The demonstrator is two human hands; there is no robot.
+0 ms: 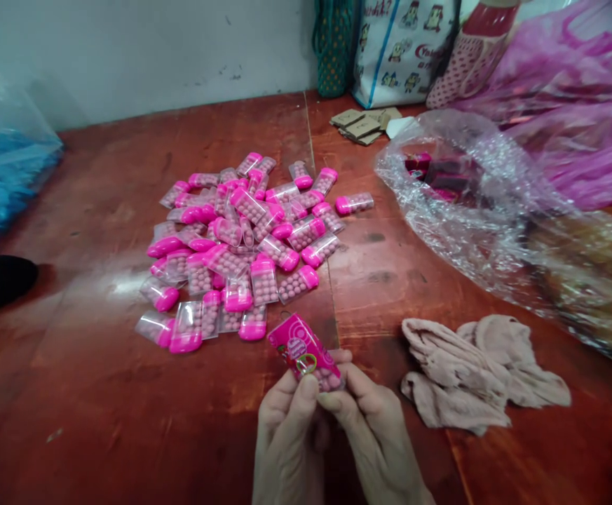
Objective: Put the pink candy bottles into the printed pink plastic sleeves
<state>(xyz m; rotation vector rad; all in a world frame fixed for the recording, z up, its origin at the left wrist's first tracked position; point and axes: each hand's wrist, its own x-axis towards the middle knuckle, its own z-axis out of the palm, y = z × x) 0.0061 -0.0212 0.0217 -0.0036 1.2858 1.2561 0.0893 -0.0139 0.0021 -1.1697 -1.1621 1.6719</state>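
My left hand (pixel 287 428) and my right hand (pixel 374 428) meet at the bottom middle. Together they pinch a small clear case of pink balls with a pink printed label (pixel 304 352) stuck on its face. The case tilts up to the left. Just beyond it, on the red-brown wooden floor (pixel 74 393), lies a heap of several like cases with pink caps (pixel 242 245), none labelled that I can see.
A crumpled beige cloth (pixel 474 375) lies right of my hands. A big clear plastic bag (pixel 474 203) holding red packets spreads at right, pink plastic (pixel 573 119) behind it. Cardboard bits (pixel 363 126) and printed bags (pixel 405 49) stand by the wall. Blue bag (pixel 1 175) at left.
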